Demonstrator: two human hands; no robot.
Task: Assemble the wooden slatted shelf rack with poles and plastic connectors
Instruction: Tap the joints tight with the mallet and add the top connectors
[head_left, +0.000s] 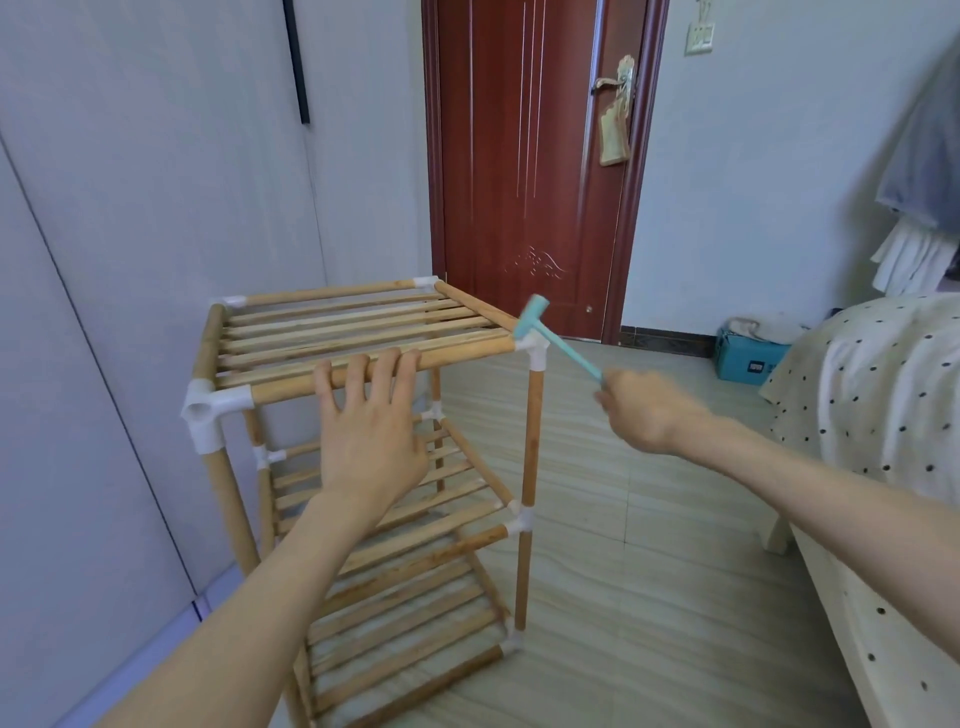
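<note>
Standing on the floor (649, 571) near the wall is the rack (363, 441), with three slatted shelves joined by poles and white connectors. It looks almost all built. The top shelf (353, 327) is on, and every corner that shows has its connector.

The left hand (371, 431) rests on the front top pole (452, 356). Its fingers lie nearly straight over the pole and hold the rack steady. The right hand (644, 410) grips the handle of a small blue hammer (540, 327). The hammer head is right at the front right connector (535, 351), touching it or just above it; the blur makes that hard to tell.

So the step seems to be tapping the top corners down tight. The next hit should land flat on the white connector, not on the wood, and not too hard, since plastic may crack. The left hand should keep its fingers away from that corner. After this, the other top corners may need taps too.

A bed (883, 467) with a dotted cover is on the right. A red door (530, 156) is behind, with a blue box (748, 358) by the wall.
</note>
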